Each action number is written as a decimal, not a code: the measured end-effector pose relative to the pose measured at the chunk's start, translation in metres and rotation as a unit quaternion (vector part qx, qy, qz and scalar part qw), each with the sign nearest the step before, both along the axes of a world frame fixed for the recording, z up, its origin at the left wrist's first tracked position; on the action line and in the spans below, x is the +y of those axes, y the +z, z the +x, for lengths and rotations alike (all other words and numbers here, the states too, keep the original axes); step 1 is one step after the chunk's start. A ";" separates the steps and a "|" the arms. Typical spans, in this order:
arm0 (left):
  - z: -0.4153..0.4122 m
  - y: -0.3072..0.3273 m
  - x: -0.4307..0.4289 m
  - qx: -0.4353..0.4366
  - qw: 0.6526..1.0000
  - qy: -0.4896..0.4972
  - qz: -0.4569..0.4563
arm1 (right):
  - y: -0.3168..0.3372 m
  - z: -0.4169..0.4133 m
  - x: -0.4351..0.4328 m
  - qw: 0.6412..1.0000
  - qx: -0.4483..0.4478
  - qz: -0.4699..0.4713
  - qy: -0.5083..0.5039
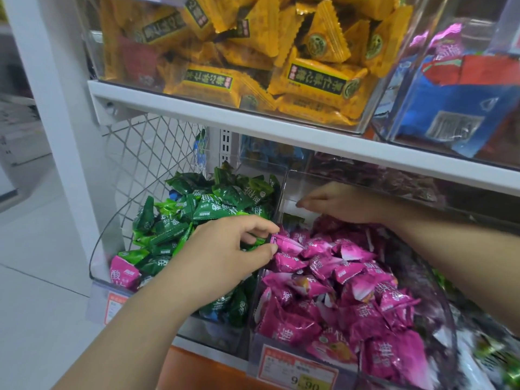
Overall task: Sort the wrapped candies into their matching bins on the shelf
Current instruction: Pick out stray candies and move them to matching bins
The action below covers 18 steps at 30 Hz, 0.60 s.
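A clear bin [95, 250] on the lower shelf is heaped with green wrapped candies [208, 205]. One stray pink candy [123, 273] lies at its front left corner. The neighbouring clear bin [450, 313] holds pink wrapped candies [351, 294], and a single green candy [292, 220] shows at its back. My left hand [222, 263] hovers at the divider between the two bins and pinches the edge of a pink candy [285, 243] between thumb and forefinger. My right hand [336, 202] reaches deep into the back of the pink bin, fingers stretched out to the left and holding nothing visible.
The white shelf board [253, 119] above carries a clear bin of yellow candies [281, 57] and a bin of blue and red packets [455, 88]. Price tags [298, 371] hang on the bin fronts. Wire mesh [146, 153] and a white post [53, 80] close the left side.
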<state>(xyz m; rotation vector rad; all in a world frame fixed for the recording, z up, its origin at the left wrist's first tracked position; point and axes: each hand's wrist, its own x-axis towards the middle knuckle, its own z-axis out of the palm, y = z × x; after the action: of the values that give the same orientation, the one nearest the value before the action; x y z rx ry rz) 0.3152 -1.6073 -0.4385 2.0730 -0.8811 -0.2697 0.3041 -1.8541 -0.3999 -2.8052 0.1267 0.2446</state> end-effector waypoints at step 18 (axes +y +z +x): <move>0.002 -0.001 -0.001 -0.015 1.000 -0.004 -0.008 | -0.047 0.039 -0.020 0.988 0.121 -0.095 -0.013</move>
<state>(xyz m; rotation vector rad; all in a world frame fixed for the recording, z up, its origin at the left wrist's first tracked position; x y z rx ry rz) 0.3169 -1.6081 -0.4396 2.0650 -0.9072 -0.2352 0.3431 -1.8740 -0.4465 -2.9479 0.2541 0.5961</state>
